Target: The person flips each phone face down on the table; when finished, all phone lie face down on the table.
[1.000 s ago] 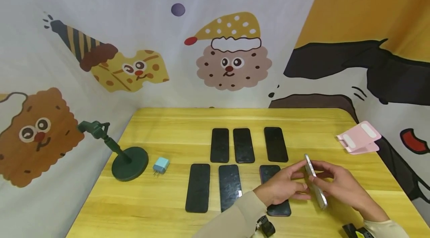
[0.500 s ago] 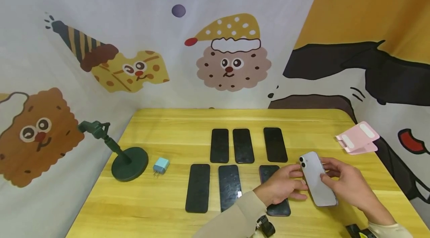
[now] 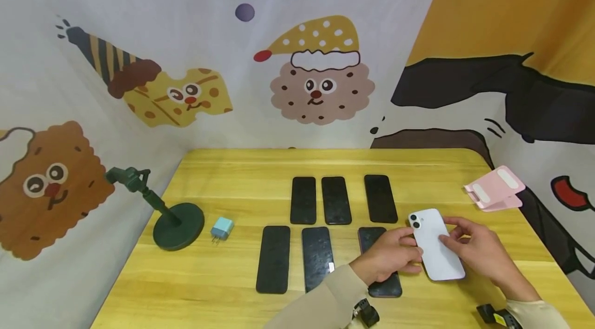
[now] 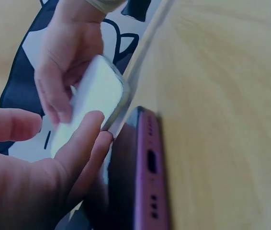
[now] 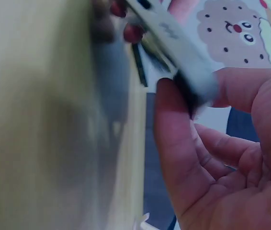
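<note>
A white phone [image 3: 437, 246] is held above the right side of the table, its back and camera lenses turned up toward the head camera. My right hand [image 3: 481, 249] pinches its right edge between thumb and fingers, as the right wrist view also shows with the phone [image 5: 178, 48] seen edge-on. My left hand [image 3: 388, 256] lies along the opposite edge, its fingers loosely extended at the phone; whether they press on it I cannot tell. Under that hand lies a dark phone [image 3: 388, 286], partly covered, whose pink-purple side [image 4: 150, 191] appears in the left wrist view.
Several dark phones lie in two rows on the wooden table, among them a back-row phone [image 3: 303, 200] and a front-row phone [image 3: 273, 259]. A pink folding stand [image 3: 497, 189] is at the right, a blue charger plug [image 3: 222, 228] and dark green stand [image 3: 178, 225] at the left.
The white phone has turned from edge-on to back side up, rotated by my right hand. My left hand has hardly moved beside it.
</note>
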Demonstrator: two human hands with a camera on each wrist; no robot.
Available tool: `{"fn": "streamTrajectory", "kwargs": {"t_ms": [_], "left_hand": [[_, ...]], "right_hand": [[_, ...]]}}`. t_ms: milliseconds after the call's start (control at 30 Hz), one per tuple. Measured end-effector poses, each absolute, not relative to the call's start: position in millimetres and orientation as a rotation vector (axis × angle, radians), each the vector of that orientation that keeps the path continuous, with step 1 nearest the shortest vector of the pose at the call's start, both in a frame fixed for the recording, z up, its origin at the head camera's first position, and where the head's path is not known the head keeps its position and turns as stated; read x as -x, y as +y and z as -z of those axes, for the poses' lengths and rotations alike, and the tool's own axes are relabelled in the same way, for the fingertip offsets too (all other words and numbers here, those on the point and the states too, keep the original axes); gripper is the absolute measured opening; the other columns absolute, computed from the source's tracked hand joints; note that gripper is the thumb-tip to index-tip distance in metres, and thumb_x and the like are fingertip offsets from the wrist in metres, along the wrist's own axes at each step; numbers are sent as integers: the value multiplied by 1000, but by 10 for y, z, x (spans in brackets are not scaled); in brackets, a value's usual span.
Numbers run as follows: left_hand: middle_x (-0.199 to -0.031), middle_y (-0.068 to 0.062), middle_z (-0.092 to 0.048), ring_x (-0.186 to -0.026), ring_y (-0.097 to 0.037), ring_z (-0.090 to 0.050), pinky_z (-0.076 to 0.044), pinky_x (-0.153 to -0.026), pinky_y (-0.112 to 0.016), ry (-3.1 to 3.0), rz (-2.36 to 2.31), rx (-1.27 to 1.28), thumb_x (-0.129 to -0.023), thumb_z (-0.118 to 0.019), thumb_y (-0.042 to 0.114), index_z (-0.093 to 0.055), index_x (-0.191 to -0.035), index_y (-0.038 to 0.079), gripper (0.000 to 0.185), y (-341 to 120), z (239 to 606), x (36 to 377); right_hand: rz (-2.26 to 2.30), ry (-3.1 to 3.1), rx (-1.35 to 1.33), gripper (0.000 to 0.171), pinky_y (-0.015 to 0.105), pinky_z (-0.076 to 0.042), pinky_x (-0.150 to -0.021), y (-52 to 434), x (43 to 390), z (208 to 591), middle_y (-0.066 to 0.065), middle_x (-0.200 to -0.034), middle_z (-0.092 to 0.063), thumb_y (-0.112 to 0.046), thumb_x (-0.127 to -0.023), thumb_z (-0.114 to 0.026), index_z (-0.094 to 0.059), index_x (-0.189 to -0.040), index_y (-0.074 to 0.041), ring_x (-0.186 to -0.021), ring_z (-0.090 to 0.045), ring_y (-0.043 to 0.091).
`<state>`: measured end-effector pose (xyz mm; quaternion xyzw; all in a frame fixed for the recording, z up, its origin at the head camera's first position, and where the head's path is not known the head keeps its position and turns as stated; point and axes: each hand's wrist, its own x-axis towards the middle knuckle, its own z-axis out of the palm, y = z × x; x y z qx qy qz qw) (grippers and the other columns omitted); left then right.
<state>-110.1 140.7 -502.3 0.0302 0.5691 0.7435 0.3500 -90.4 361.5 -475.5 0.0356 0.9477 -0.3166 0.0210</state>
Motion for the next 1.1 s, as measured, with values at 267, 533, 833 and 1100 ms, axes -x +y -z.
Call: {"fn": "streamTrajectory", "kwargs": {"t_ms": [267, 533, 833, 1100], "left_hand": [[-138, -18, -66, -109, -30, -75, -65, -88, -47, 1610, -1848, -97, -99, -69, 4, -49, -156, 6, 61, 1389, 4931, 1112], [-143, -17, -66, -111, -28, -75, -64, -91, -44, 1660, -1768, -135, -101, -70, 11, -46, -159, 10, 63, 1348, 4880, 1140], [-141, -16, -66, -113, -29, -74, -63, -94, -42, 1652, -1750, -177, -102, -69, 14, -43, -161, 12, 65, 1300, 4873, 1160], [-145, -16, -63, -112, -28, -75, -63, -94, -40, 1652, -1759, -175, -102, -68, 14, -49, -157, 12, 59, 1265, 4869, 1187]], "right_hand": [[942, 2847, -204, 62, 28, -53, -52, 3677, 993, 4884, 9, -93, -73, -33, -100, -75, -58, -141, 10, -64, -63, 16], [899, 2824, -219, 53, 27, -55, -52, 3682, 1051, 4925, 6, -89, -70, -31, -99, -76, -66, -130, 10, -64, -65, 16], [889, 2779, -233, 51, 27, -54, -52, 3680, 1056, 4919, 5, -86, -65, -31, -99, -76, -67, -129, 9, -65, -64, 17], [868, 2807, -188, 50, 26, -51, -52, 3676, 1039, 4840, 5, -87, -67, -33, -101, -73, -68, -129, 7, -66, -62, 16]]}}
